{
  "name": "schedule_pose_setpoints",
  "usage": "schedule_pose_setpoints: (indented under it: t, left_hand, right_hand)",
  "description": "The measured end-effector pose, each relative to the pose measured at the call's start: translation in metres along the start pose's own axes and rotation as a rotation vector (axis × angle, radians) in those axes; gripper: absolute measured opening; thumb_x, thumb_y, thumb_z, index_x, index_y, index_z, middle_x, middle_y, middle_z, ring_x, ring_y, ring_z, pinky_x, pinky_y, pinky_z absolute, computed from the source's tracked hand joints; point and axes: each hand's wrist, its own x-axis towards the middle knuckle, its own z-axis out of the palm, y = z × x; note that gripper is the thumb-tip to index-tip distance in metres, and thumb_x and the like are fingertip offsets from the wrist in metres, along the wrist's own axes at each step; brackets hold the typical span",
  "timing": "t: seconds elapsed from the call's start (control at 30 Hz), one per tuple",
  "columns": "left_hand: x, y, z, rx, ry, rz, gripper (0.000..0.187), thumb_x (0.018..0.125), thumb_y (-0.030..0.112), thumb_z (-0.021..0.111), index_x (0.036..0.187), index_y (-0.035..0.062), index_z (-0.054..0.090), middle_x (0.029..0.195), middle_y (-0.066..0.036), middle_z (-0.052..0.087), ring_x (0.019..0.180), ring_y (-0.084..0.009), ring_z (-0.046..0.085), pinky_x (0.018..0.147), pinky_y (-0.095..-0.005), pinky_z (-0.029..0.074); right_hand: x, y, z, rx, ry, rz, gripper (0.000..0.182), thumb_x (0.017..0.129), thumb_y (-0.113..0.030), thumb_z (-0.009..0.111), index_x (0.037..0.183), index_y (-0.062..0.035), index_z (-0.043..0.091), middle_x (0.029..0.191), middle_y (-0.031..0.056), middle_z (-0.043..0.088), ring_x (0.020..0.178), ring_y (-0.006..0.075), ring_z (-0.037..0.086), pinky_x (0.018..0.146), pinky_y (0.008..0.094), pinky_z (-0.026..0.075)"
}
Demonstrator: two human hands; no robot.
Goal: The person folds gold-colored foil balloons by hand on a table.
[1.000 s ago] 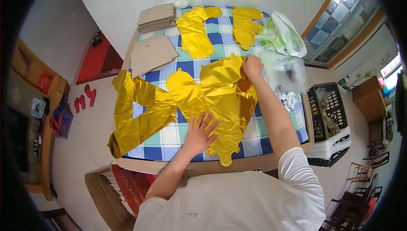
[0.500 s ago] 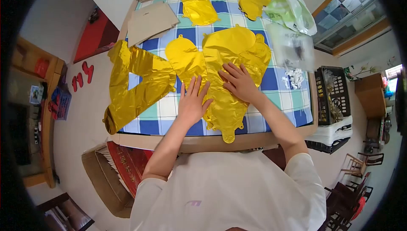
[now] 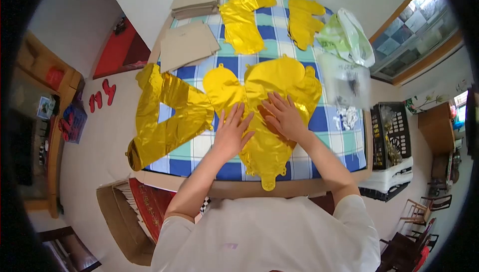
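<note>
Flat gold foil balloons lie on a checked tablecloth (image 3: pixel 192 150). My left hand (image 3: pixel 233 131) rests palm down with fingers spread, its fingertips on the foil balloon (image 3: pixel 222 87) near the middle. Fingers apart, my right hand (image 3: pixel 285 116) lies on the large foil balloon (image 3: pixel 267 157), whose tabbed neck hangs over the table's front edge. To the left is a letter-shaped foil balloon (image 3: pixel 169 117) with a triangular hole, touching the middle one. Two more foil balloons, one on the left (image 3: pixel 241 27) and one on the right (image 3: pixel 304 20), lie at the back.
Cardboard sheets (image 3: pixel 187 47) and a cardboard stack (image 3: pixel 195 1) occupy the back left. A green-white plastic bag (image 3: pixel 347 37), a clear bag (image 3: pixel 344 82) and small white pieces (image 3: pixel 348 118) line the right side. Beyond the right edge stands a black crate (image 3: pixel 391 132).
The camera view has tilted, so the table sits lower in the picture. My right hand has shifted slightly over the large balloon; both hands stay spread on the foil.
</note>
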Motion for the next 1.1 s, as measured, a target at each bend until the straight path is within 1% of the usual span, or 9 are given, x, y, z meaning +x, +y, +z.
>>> schedule_pose_setpoints:
  t: [0.27,0.47,0.6,0.7,0.8,0.83,0.93,1.03,1.1]
  left_hand:
    - [0.167,-0.097,0.008,0.132,0.218,0.089,0.034,0.088,0.012,0.055,0.122,0.0063,0.059,0.132,-0.017,0.054,0.126,-0.0331,0.048,0.105,-0.0451,0.039]
    - [0.233,-0.136,0.039,0.255,-0.013,0.015,0.02,0.087,0.011,0.05,0.099,0.0057,0.065,0.105,-0.011,0.064,0.104,-0.0295,0.059,0.089,-0.0397,0.049]
    - [0.246,-0.151,0.046,0.204,0.106,-0.063,0.01,0.084,0.014,0.059,0.088,0.0056,0.062,0.092,-0.012,0.061,0.092,-0.0319,0.058,0.08,-0.0422,0.049]
    - [0.251,-0.143,0.028,-0.009,0.465,-0.129,0.008,0.081,0.008,0.058,0.088,0.0054,0.06,0.087,-0.011,0.059,0.089,-0.0333,0.057,0.076,-0.0418,0.049]
    - [0.249,-0.131,0.008,-0.063,0.699,-0.048,0.008,0.08,0.007,0.059,0.087,0.0046,0.058,0.087,-0.013,0.056,0.088,-0.0355,0.054,0.074,-0.0446,0.047]
    - [0.248,-0.135,0.011,0.009,0.465,-0.055,0.013,0.08,0.008,0.058,0.092,0.0049,0.06,0.094,-0.013,0.058,0.094,-0.033,0.055,0.077,-0.0424,0.049]
    - [0.252,-0.153,0.039,0.157,0.377,0.105,0.014,0.08,0.009,0.057,0.093,0.0056,0.063,0.097,-0.013,0.061,0.097,-0.0321,0.057,0.081,-0.0397,0.05]
    - [0.263,-0.163,0.045,0.295,0.157,0.048,0.014,0.081,0.009,0.055,0.089,0.0054,0.066,0.092,-0.013,0.065,0.092,-0.0318,0.061,0.079,-0.0402,0.051]
    - [0.271,-0.16,0.044,0.152,0.193,-0.024,0.012,0.08,0.008,0.056,0.084,0.0056,0.067,0.086,-0.014,0.065,0.085,-0.0328,0.063,0.075,-0.0433,0.052]
  right_hand:
    - [0.126,0.06,0.02,-0.023,0.1,0.078,0.046,0.091,-0.012,0.053,0.136,-0.0107,0.046,0.144,0.0119,0.043,0.137,0.0292,0.036,0.111,0.053,0.026]
    - [0.197,0.09,0.038,-0.087,-0.076,0.121,0.05,0.087,-0.004,0.049,0.136,-0.0083,0.046,0.145,0.0114,0.043,0.139,0.0279,0.034,0.112,0.0513,0.025]
    - [0.213,0.104,0.047,0.016,-0.013,0.147,0.028,0.089,-0.009,0.051,0.115,-0.008,0.061,0.111,0.0147,0.064,0.112,0.031,0.057,0.102,0.0474,0.038]
    - [0.224,0.101,0.043,0.153,0.089,0.388,0.018,0.091,-0.015,0.052,0.101,-0.0059,0.064,0.088,0.0165,0.066,0.089,0.0362,0.062,0.084,0.0451,0.047]
    - [0.235,0.103,0.037,0.379,0.549,0.462,0.019,0.092,-0.018,0.051,0.096,-0.0043,0.064,0.083,0.0185,0.064,0.082,0.0395,0.061,0.073,0.045,0.048]
    - [0.239,0.101,0.03,0.426,0.554,0.507,0.019,0.093,-0.019,0.051,0.098,-0.0053,0.064,0.087,0.0175,0.065,0.086,0.0381,0.061,0.074,0.0439,0.049]
    - [0.246,0.109,0.039,0.217,0.525,0.305,0.018,0.094,-0.017,0.052,0.101,-0.0062,0.064,0.092,0.0163,0.066,0.089,0.0369,0.061,0.077,0.0443,0.048]
    - [0.25,0.112,0.058,0.176,0.543,0.055,0.017,0.093,-0.016,0.053,0.102,-0.0065,0.064,0.093,0.0151,0.066,0.089,0.036,0.061,0.081,0.0455,0.047]
    - [0.253,0.113,0.07,0.207,0.557,-0.01,0.016,0.093,-0.014,0.053,0.102,-0.0061,0.063,0.093,0.0156,0.065,0.09,0.0368,0.061,0.083,0.0466,0.045]
